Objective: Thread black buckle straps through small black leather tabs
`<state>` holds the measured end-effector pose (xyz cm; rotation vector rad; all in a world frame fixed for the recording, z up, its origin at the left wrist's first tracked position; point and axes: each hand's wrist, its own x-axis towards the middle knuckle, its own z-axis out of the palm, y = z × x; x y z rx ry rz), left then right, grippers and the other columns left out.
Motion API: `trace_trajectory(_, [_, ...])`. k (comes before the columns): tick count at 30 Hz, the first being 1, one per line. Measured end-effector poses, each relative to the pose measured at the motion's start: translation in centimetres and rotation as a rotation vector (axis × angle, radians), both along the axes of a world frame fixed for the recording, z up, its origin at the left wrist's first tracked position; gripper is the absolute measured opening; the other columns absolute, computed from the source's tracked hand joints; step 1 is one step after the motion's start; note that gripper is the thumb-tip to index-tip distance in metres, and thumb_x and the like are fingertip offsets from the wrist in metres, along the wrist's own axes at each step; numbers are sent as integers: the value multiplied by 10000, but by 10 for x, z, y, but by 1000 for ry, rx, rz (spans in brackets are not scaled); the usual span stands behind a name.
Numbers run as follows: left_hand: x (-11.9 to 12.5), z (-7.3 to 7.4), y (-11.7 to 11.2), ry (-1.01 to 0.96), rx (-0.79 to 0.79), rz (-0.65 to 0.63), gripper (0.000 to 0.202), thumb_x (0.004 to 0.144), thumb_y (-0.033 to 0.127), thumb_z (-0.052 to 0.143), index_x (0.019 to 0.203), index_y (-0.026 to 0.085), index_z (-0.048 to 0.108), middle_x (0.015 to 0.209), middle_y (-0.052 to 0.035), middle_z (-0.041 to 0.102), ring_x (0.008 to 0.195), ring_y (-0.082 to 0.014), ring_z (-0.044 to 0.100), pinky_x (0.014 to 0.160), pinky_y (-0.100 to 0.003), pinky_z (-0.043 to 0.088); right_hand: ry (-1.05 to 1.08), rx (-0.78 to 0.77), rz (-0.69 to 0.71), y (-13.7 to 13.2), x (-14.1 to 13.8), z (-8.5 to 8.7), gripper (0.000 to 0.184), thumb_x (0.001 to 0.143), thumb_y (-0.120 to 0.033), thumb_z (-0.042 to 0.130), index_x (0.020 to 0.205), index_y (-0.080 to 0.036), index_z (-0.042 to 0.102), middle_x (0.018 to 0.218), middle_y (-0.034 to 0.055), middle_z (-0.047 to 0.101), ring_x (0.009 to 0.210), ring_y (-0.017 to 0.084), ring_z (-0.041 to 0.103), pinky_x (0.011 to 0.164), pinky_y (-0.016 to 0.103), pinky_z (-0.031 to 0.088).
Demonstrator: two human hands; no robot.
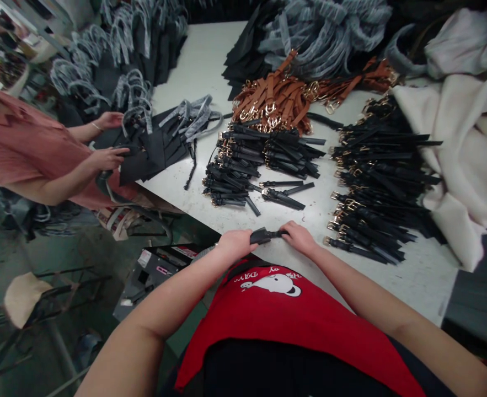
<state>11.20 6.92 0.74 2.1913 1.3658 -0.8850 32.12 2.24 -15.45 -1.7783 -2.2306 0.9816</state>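
A white-topped work table point(417, 286) is running from the near right toward the far left, with flat, even indoor light falling across it. Beyond its near-left edge, a worn green painted floor point(57, 248) is spreading out. A metal-framed chair with a beige seat point(23, 298) is standing at the near left, and a grey machine housing with labels on it point(152, 281) is sitting just beside the table's near edge. Tan scraps point(117, 223) are lying on the floor by the table, while a dark grey cabinet or bin point(479, 298) is standing at the near right, its exact kind hard to tell
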Motion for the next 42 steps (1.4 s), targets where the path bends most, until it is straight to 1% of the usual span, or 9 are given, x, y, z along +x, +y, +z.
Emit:
trace_trajectory(5, [32,12,21,56,-47,-125,411,766,477,502,1020,171,605,1029,-129,661,949,-277,614,784,-368,480,12,24,-13,0,-1,-2,204,802,-233,510,988,-216,592,994,48,555,903,157,528,775,258,378])
trace_trajectory(8, [35,15,21,76,-53,-149,414,769,493,495,1015,178,602,1031,-123,660,950,-262,613,791,-350,476,13,19,-19,1,-2,0,206,805,-241,510,994,-219,590,999,47,551,904,155,528,771,257,375])
trace_trajectory(16, [38,-2,14,48,17,-109,438,778,530,451,1012,185,584,986,-104,672,914,-258,626,753,-340,491,-6,15,-33,1,-3,3,217,818,-268,493,1010,-224,584,1011,48,546,905,157,529,769,255,363])
trace_trajectory(22, [37,0,16,70,10,-136,448,780,523,446,1027,173,580,986,-119,670,902,-263,629,752,-348,487,-21,-9,-50,1,-3,4,212,813,-280,502,1000,-230,588,1015,48,550,908,161,532,760,257,363])
trace_trajectory(27, [44,-6,16,40,8,-126,439,765,524,466,1020,187,583,1005,-104,668,924,-258,624,764,-336,483,-35,-11,-43,1,-1,5,223,811,-269,495,1013,-227,582,1032,51,550,907,162,537,742,260,365])
trace_trajectory(31, [18,-3,14,39,53,6,485,784,562,415,1053,186,561,994,-110,670,908,-260,627,741,-334,481,-21,-35,-35,3,0,7,225,812,-279,492,1008,-227,588,1022,46,553,926,153,530,763,250,360])
trace_trajectory(36, [-31,7,-9,52,117,95,474,809,582,357,1025,206,549,903,-93,679,814,-241,640,660,-308,467,-91,-8,10,4,-6,16,259,799,-360,514,1005,-223,587,982,55,556,904,172,528,739,263,362])
trace_trajectory(40, [-42,6,-33,-6,115,122,467,807,597,355,1023,228,543,857,-70,676,792,-232,638,623,-289,449,-208,92,77,-8,-16,20,162,799,-278,511,914,-183,573,915,73,560,873,194,527,739,290,359])
trace_trajectory(42, [-42,5,-41,-28,94,144,463,805,598,358,1035,240,540,846,-63,675,775,-228,638,602,-282,440,-202,83,71,-19,-20,18,142,806,-245,497,919,-182,554,932,68,557,853,180,534,718,278,365])
